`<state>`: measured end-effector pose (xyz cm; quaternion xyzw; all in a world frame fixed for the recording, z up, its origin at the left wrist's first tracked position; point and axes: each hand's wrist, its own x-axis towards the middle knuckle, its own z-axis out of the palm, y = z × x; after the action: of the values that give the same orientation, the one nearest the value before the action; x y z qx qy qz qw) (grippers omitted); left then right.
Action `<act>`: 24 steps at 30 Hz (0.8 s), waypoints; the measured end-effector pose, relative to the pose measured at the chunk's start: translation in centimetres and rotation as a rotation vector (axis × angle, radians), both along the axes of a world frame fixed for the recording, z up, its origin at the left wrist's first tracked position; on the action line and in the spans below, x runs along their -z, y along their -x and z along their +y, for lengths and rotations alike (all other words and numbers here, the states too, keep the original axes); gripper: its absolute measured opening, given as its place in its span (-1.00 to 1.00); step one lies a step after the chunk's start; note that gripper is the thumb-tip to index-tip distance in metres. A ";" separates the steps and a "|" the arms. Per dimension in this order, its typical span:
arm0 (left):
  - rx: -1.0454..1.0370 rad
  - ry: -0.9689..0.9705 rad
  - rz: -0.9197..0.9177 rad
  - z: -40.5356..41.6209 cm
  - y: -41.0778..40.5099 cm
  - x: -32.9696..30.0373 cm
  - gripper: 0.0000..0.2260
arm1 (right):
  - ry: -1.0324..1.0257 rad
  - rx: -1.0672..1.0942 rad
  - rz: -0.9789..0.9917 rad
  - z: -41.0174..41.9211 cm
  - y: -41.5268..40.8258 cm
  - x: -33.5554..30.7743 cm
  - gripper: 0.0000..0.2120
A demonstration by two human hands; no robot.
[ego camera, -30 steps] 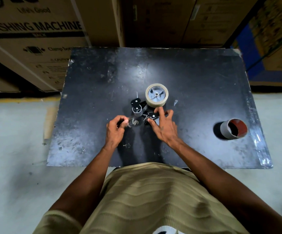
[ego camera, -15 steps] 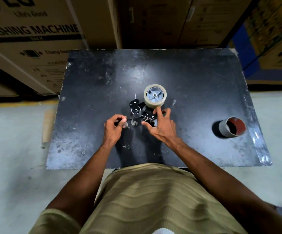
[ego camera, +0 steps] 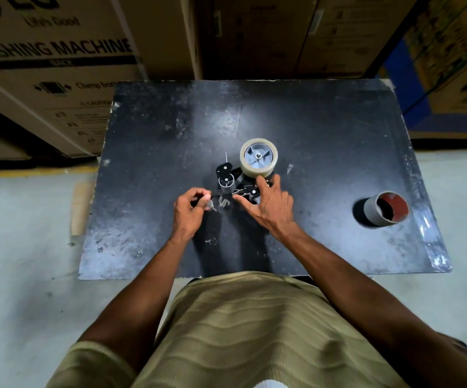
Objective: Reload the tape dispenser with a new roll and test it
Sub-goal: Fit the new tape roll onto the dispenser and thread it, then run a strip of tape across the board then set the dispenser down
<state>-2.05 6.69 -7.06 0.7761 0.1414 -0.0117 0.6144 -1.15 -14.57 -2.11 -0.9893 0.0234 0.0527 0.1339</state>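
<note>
Head camera looks down on a black, scuffed board (ego camera: 324,130) that lies on a pale concrete floor (ego camera: 25,247), with brown cardboard cartons (ego camera: 59,65) stacked along its 12 o'clock edge; one carton has "WASHING MACHINE" printed on it. I count one tape dispenser (ego camera: 233,177), one new roll of clear tape (ego camera: 259,159), one empty cardboard core (ego camera: 386,208) and two hands. The dispenser lies on its side near the middle of the board, and the roll sits on its grey hub at the 12 o'clock end. The empty core lies well apart at 3 o'clock, with its red inside facing the camera. The left hand (ego camera: 189,210) is curled, thumb and forefinger pinched together on what seems to be the loose end of tape at 9 o'clock of the dispenser; the strip itself is hard to see. The right hand (ego camera: 268,204) is half open, with spread fingers pressing on the dispenser body just at 6 o'clock of the roll. Compared with half a second ago, both hands and all things lie almost the same; only the view has shifted a little.
</note>
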 end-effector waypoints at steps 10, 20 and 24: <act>-0.001 0.003 0.012 0.2 0.0 0.3 -0.92 | 0.027 -0.008 0.009 -0.2 -0.7 0.5 -0.41; -0.010 0.096 0.031 0.4 -0.1 -0.1 -0.94 | -0.971 0.447 0.322 -2.1 1.1 1.7 -0.33; -0.027 0.160 0.065 0.3 -0.4 -0.9 -0.93 | -1.375 0.429 0.858 -2.7 0.7 0.2 -0.84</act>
<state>-1.68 7.01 -6.12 0.7216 0.1703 -0.0396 0.6699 -1.80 -17.26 -2.35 -0.5555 0.2225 0.4006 0.6939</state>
